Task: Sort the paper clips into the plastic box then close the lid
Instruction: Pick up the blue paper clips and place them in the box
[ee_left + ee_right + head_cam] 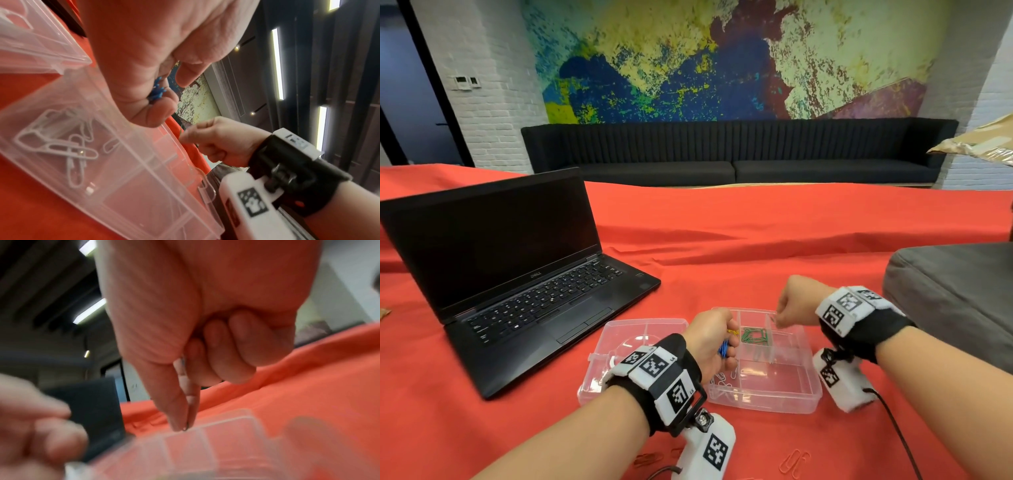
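Sorting is midway, I judge. My left hand (714, 339) curls round a bundle of blue and yellow paper clips (726, 346) above the plastic box (804, 394), whose lid (619, 329) lies open to the left. White clips (61, 146) lie in the near-left compartment, green clips (755, 335) in a rear one. My right hand (792, 306) pinches one thin clip (186, 428) between thumb and forefinger over a rear compartment, its long axis roughly vertical, tip down; its colour I cannot tell. Next: let it go cleanly inside that divider.
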`<control>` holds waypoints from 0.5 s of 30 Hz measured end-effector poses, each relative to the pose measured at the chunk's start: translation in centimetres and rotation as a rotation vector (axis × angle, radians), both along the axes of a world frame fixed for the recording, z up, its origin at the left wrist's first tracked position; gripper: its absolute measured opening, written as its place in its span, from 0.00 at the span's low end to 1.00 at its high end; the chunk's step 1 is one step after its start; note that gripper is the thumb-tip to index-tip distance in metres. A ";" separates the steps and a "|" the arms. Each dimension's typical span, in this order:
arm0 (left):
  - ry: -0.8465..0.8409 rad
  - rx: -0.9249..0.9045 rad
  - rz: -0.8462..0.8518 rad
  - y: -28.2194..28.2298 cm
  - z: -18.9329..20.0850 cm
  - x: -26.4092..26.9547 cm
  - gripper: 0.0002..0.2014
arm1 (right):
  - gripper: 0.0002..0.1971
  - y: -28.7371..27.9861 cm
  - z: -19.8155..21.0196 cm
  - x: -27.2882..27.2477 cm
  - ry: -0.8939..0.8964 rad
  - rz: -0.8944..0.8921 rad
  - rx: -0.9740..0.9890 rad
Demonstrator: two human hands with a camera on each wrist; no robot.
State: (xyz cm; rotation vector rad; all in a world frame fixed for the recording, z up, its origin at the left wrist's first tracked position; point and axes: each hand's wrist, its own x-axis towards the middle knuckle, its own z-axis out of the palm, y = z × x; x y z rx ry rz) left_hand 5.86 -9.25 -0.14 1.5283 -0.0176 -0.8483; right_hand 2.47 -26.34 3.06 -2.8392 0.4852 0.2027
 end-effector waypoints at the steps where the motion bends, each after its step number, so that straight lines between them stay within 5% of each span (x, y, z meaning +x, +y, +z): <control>1: 0.002 0.000 0.004 -0.1 0.0 0.0 0.07 | 0.10 0.1 0.4 0.0 -0.058 -0.014 0.079; 6: 0.020 -0.028 -0.014 -0.3 0.7 -0.7 0.08 | 0.13 1.9 0.8 -0.4 -0.055 -0.008 0.202; 11: 0.000 -0.014 -0.061 -0.6 1.5 -1.5 0.10 | 0.09 1.4 1.0 -2.5 -0.088 -0.252 0.477; 15: -0.057 0.027 -0.140 -1.4 2.0 -2.6 0.24 | 0.10 1.9 0.6 -4.9 -0.083 -0.365 0.687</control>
